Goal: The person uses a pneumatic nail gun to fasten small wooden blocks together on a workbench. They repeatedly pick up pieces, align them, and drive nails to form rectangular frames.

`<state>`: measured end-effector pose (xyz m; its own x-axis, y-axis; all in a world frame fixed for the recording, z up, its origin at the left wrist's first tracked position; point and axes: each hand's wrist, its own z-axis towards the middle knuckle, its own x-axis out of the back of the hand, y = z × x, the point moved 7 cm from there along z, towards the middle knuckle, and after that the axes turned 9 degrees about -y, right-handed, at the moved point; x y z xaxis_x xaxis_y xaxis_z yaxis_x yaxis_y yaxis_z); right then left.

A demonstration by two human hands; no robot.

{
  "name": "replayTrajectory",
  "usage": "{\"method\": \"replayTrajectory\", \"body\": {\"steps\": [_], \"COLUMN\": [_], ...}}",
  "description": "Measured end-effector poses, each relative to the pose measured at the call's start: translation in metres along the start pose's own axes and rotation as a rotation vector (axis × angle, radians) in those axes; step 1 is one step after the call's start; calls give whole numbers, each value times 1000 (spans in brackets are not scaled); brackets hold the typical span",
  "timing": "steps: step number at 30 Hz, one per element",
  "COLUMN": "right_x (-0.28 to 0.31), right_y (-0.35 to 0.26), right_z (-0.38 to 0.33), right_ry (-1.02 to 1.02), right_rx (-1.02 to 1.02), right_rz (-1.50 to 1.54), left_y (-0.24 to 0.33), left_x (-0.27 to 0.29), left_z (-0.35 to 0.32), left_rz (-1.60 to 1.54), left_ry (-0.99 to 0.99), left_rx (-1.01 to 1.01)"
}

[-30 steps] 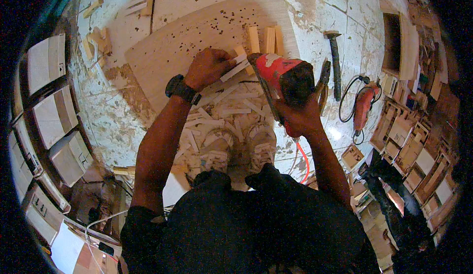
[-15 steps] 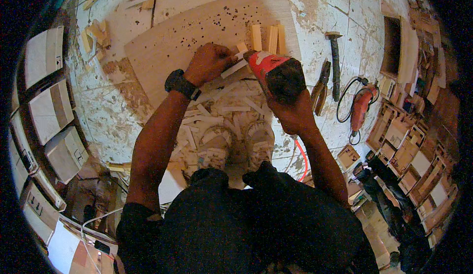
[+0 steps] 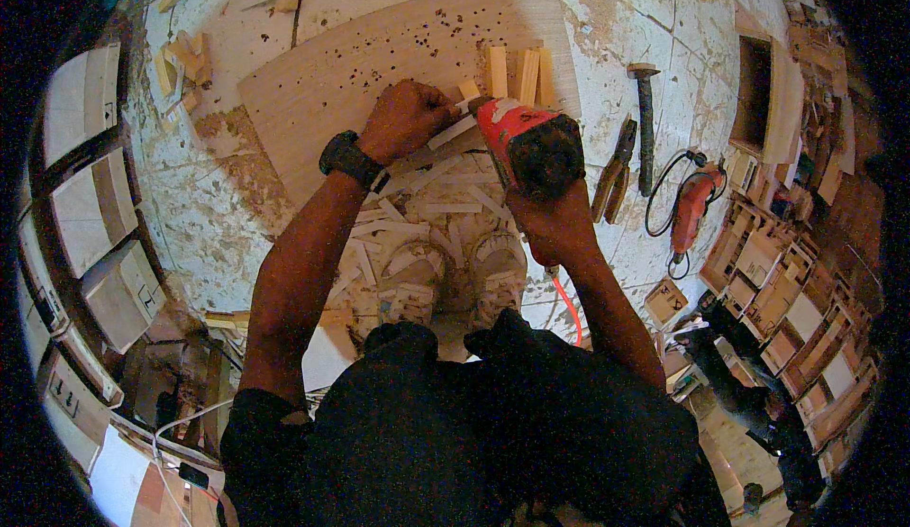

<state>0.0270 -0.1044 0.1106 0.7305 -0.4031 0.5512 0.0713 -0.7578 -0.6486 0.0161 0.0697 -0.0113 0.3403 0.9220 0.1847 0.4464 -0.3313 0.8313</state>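
The person stood bent over the floor (image 3: 284, 205), drilling down into a small wood strip (image 3: 453, 131) that lay on a pale board (image 3: 379, 53) pocked with many small dark holes. The left hand (image 3: 403, 119) was closed down on the strip, its fingers curled over the wood just beside the nose of the red drill (image 3: 526, 143). The right hand (image 3: 555, 224) gripped the drill from behind and below, fingers wrapped tight on its handle.

The main risk, as it looked to me, was how close the left fingers sat to the bit. Had the bit skated off so narrow a piece, it could have gone into a finger. The strip was also held by hand alone, so a bit that grabbed might have spun it out of the grip.

Both shoes (image 3: 445, 276) stood in a heap of offcuts (image 3: 445, 209), loose footing for someone leaning their weight forward. An orange cord (image 3: 566, 304) trailed by the right leg, and a snag could have jerked the drill. A hammer (image 3: 646, 119), pliers (image 3: 616, 162) and a second red tool (image 3: 692, 209) lay near on the right, easy to step on. Three blocks (image 3: 519, 72) stood on the board just beyond the drill.
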Motion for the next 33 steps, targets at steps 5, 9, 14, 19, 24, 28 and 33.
{"method": "replayTrajectory", "body": {"steps": [5,9,14,19,24,28,33], "right_x": [-2,-2,-2,15,52,67,58], "right_y": [-4,2,5,3,44,68,99], "right_z": [0,1,-2,-33,-62,-73,-69], "right_ry": [13,26,-24,137,323,342,364], "right_rx": [86,39,-76,-81,-148,6,-11], "right_rz": [-93,-24,27,116,480,406,464], "left_y": [2,-7,-3,-20,-5,-15,-12], "left_x": [3,-1,-4,-2,0,3,0], "left_z": [1,5,11,21,20,17,19], "left_rz": [54,100,318,136,388,184,228], "left_ry": [64,48,77,-12,55,27,-2], "left_rx": [-75,-4,-148,4,-123,-3,-45]}}
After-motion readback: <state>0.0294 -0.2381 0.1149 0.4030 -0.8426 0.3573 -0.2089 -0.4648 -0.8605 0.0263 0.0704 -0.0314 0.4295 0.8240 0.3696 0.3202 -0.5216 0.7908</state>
